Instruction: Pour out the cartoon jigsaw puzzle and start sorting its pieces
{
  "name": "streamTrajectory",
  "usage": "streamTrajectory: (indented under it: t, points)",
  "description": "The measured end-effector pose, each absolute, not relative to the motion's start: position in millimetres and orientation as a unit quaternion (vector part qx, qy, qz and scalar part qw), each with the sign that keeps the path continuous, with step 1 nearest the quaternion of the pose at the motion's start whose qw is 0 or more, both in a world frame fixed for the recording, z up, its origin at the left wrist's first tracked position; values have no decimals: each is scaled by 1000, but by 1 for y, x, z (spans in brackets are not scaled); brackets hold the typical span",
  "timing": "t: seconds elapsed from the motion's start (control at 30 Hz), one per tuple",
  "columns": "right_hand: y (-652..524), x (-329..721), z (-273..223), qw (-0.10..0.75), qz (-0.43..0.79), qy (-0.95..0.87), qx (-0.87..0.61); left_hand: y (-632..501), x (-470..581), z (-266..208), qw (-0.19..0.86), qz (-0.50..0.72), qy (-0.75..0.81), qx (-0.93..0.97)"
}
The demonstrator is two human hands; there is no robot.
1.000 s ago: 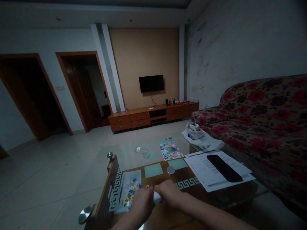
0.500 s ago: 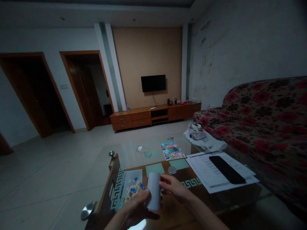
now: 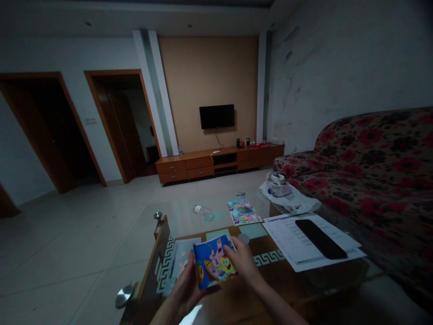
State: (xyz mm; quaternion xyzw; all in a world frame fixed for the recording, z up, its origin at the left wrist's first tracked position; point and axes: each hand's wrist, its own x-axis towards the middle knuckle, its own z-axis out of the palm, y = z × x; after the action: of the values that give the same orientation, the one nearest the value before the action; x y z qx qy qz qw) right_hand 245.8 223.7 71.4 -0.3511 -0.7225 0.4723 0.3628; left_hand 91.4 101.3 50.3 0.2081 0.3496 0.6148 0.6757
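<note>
Between my two hands is a blue cartoon picture sheet point(image 3: 216, 259), its printed side facing me and its left edge curled. My left hand point(image 3: 187, 286) grips the sheet at its left and lower edge, thumb in front. At the upper right edge, my right hand point(image 3: 244, 259) pinches it with the thumb over the print. Partly behind the sheet and my left hand, loose jigsaw pieces point(image 3: 183, 262) lie on a pale sheet or tray point(image 3: 189, 245) on the glass table.
Beyond my hands on the glass table point(image 3: 169, 203) lie a clear bottle point(image 3: 203, 211), colourful cartoon sheets point(image 3: 244, 214) and a lidded jar point(image 3: 240, 195). To the right are papers point(image 3: 284, 239) under a black phone point(image 3: 320, 238), and a plastic bag point(image 3: 291, 196). A flowered sofa point(image 3: 365, 158) stands at right.
The sheet was a white curled roll; it is now spread wider with its blue cartoon print facing me. My right hand has moved to its upper right edge and my left hand has shifted left.
</note>
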Motion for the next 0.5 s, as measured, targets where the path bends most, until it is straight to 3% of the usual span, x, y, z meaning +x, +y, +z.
streamTrajectory:
  t: [0.07,0.17,0.4,0.5]
  points:
    - [229,248,76,394,372,-751,-377,107,78,52,642,632,380,210]
    - [234,247,81,405,351,-764,-360,113,65,51,555,645,466,242]
    - [257,228,52,370,606,-630,-314,125,57,42,537,669,443,262]
    - [275,213,30,370,653,-580,-317,139,38,34,492,659,501,269]
